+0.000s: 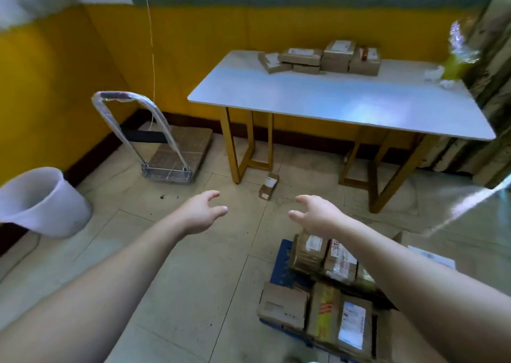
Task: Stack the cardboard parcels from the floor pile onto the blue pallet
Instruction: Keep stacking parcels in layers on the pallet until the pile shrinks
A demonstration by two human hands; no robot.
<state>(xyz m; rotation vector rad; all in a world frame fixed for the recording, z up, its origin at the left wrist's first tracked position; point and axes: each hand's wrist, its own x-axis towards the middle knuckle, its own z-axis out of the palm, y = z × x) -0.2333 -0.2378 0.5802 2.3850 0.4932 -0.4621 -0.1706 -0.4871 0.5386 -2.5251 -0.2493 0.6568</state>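
Note:
The blue pallet (280,271) lies on the floor at the lower right, and several cardboard parcels (318,304) with labels are stacked on it. One small cardboard parcel (269,186) lies alone on the tiles by the table's front left leg. My left hand (203,213) and my right hand (315,213) reach forward above the floor, palms facing each other, fingers loosely spread. Both hands hold nothing. My right forearm crosses over the far parcels on the pallet and hides part of them.
A white table (326,97) with yellow legs stands ahead and carries several more parcels (320,58). A folding hand cart (171,152) sits by the yellow wall at the left. A white bucket (41,205) stands at the far left.

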